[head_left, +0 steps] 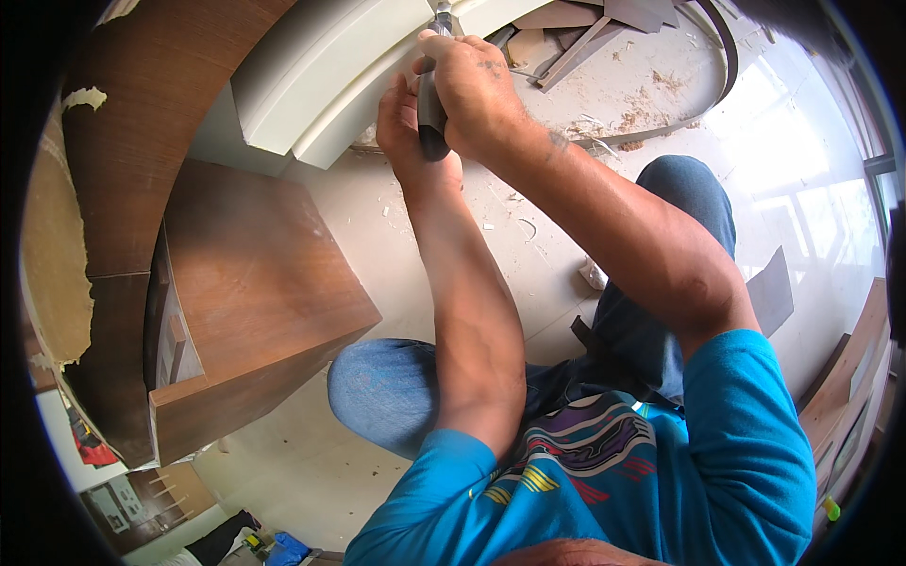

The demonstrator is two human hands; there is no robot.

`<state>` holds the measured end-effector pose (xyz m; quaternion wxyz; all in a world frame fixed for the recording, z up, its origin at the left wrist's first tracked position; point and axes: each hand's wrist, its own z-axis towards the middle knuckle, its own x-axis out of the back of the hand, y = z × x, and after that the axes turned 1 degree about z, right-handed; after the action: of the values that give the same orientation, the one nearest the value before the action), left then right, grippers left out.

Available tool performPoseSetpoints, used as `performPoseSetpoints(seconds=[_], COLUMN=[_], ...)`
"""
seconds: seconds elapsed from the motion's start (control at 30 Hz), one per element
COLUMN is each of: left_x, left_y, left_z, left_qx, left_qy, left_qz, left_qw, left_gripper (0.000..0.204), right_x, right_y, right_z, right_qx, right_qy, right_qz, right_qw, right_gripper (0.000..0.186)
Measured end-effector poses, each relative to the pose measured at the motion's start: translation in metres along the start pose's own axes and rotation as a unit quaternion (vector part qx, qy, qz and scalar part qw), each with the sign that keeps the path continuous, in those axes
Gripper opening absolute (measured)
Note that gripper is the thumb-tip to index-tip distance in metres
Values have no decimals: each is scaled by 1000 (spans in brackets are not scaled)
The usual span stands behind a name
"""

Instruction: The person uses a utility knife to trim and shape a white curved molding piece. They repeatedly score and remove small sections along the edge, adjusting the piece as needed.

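Observation:
My right hand is closed around a dark tool with a silver tip, which meets the cream curved panel at the top of the head view. Beside and partly under it, my left hand curls against the tool's body; some of its fingers are hidden. The cream panel has stepped, moulded edges and sits next to a curved brown wood board.
A brown wooden cabinet stands at my left, near my bent knee. Offcuts, a curved strip and shavings lie on the pale floor ahead. Boards lean at the right, near a grey sheet. Assorted items lie at the lower left.

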<state>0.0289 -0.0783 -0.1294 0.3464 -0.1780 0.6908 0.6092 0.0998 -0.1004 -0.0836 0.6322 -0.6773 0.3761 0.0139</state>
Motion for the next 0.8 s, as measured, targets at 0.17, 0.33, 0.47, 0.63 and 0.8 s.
performPoseSetpoints(seconds=[0.17,0.33,0.47,0.63,0.8], left_x=[8,10,21,24,11], left_y=[4,6,7,6,4], left_z=[2,1,5,9,4], left_qx=[-7,16,59,41,3], left_qy=[-14,-33,-62,-49,-17], left_qz=[4,-5,-29,-6,2], left_qw=[1000,999,996,998,1000], left_gripper=[47,54,57,57,55], right_x=[-9,-10,-12,-6,-2], right_y=[-10,9,13,19,31], right_z=[-15,-10,-12,-5,14], right_qx=[-48,27,11,69,127], right_qy=[10,59,45,21,-9], right_qz=[64,43,119,44,29], right_qw=[997,997,992,996,991], right_gripper=[35,36,35,32,23])
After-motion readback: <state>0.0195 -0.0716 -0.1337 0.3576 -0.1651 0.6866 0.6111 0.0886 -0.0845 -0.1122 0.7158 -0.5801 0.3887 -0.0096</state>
